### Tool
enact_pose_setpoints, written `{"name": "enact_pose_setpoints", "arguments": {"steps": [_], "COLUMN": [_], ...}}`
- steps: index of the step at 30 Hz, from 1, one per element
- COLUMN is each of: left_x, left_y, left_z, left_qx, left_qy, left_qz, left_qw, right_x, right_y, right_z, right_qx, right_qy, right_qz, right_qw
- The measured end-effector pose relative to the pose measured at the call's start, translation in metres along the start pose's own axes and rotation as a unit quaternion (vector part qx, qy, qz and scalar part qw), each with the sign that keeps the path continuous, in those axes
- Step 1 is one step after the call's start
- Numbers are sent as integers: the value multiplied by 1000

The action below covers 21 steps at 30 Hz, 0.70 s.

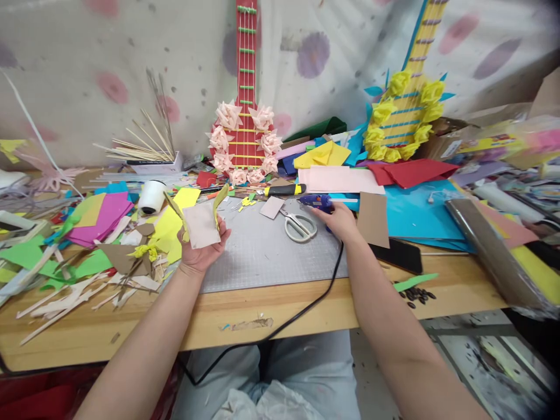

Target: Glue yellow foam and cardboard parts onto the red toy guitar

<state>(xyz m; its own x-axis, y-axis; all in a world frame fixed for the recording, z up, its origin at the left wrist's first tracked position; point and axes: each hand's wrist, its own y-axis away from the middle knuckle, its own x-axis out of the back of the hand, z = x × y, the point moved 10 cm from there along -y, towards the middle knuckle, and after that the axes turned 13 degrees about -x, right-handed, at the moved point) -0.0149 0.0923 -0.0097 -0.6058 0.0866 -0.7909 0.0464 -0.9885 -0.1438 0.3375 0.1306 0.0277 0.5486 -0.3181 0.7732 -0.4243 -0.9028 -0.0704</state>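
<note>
The left hand point(202, 248) is holding up a beige card point(201, 225) with a yellow strip point(217, 204) over the grey mat point(266, 254), fingers closed around them. The right hand point(339, 220) is gripping the blue glue gun point(315, 202) lying at the mat's far edge, beside the scissors point(299, 225). Behind, a red guitar point(245, 116) is leaning on the wall

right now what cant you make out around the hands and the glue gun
- Glue gun, head view: the right hand covers its grip, so the trigger is hidden.
- Left hand: the pale card piece hides its fingers, and the card's back is unseen.
- Black cord: its end drops below the table edge.
- Dark bits by the green strip: too small to identify.
</note>
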Motion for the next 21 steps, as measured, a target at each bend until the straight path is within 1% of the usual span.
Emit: {"name": "enact_pose_setpoints", "arguments": {"steps": [4,8,11,17,21], "left_x": [-6,-8,-4,1,-1], "left_y": [2,3,3,7,10], "left_z": [3,6,6,5,6], "left_qx": [-7,-15,-12,3,12], "left_qy": [13,19,15,11,9], "left_qz": [-37,-43,-22,49,69], "left_qw": [999,999,1000,999,998], "right_x": [-7,-13,-14,-15,-13], "right_y": [-2,-2,-3,-4,-3], "right_z": [4,5,7,10,11], "right_qx": [-12,-18,-29,-27,-24], "right_qy": [-2,-11,-3,-5,-9], "right_qz": [6,-4,-4,-12,-12], "right_qw": [1000,1000,1000,1000,1000]}}
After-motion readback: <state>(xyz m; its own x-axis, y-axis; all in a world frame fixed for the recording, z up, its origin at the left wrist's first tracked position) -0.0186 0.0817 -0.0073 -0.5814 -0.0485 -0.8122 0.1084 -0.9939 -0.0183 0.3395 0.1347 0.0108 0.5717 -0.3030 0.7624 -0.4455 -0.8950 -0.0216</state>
